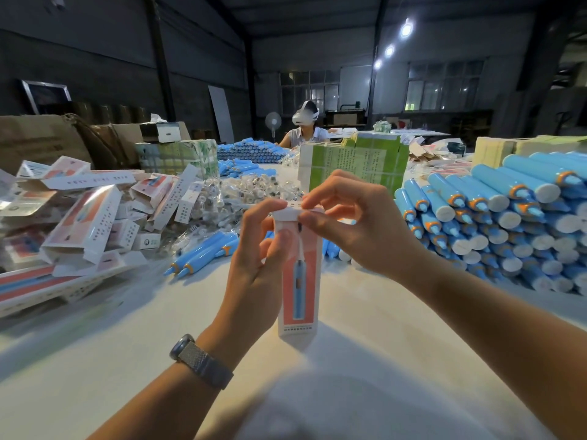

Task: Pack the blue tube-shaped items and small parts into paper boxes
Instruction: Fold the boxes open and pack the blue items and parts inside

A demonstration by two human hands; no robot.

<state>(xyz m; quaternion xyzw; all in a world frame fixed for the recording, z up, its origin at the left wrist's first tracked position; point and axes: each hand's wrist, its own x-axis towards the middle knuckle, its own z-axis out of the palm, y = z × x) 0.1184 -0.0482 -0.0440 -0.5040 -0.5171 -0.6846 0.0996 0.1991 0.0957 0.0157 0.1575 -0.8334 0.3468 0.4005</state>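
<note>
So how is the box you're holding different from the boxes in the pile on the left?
The held box stands upright on the table, while the piled boxes lie tumbled at all angles. The left hand and right hand pinch the held box's top flap; several piled boxes have open flaps. Both share the pink-and-white print.
</note>
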